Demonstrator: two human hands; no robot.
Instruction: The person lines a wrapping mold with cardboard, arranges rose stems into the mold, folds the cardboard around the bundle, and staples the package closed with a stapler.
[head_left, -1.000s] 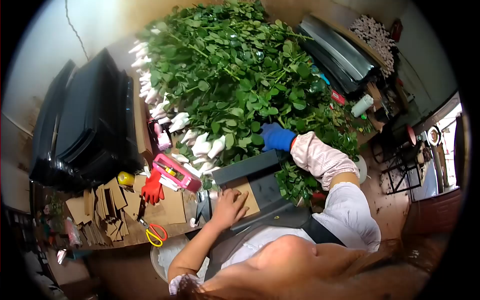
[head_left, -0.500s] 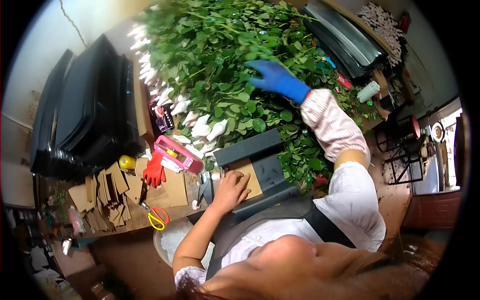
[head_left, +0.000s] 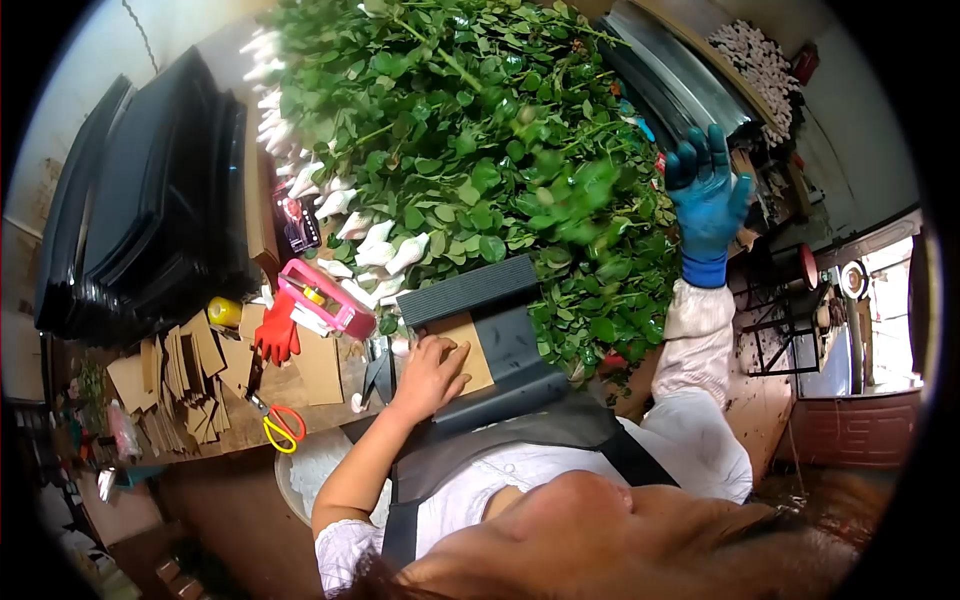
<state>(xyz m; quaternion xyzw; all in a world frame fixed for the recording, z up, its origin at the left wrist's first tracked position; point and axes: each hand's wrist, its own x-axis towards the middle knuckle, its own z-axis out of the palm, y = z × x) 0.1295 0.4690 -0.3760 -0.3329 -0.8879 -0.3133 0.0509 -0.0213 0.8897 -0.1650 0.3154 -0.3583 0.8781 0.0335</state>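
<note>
My left hand (head_left: 430,378) is bare and lies flat, fingers stretched, on a piece of brown cardboard (head_left: 468,347). The cardboard rests on a dark sheet (head_left: 512,345) at the table's near edge, below a ribbed black block (head_left: 470,290). In a blue glove, my right hand (head_left: 708,200) is raised at the right of the leaf pile, fingers apart, with nothing in it. Leafy green stems (head_left: 480,180) are heaped across the table, some leaves blurred. White-wrapped flower heads (head_left: 375,245) line the heap's left side.
A pink tape dispenser (head_left: 330,300), a red glove (head_left: 277,330) and scissors (head_left: 284,428) lie left of my left hand. Cardboard pieces (head_left: 180,375) are stacked farther left. Black sheets (head_left: 160,190) stand at the left, and clear-topped sheets (head_left: 680,70) at the upper right.
My right hand has moved right, from over the leafy stems to beyond their right side, and its palm now shows. My left hand stays on the cardboard. The whole view has shifted slightly.
</note>
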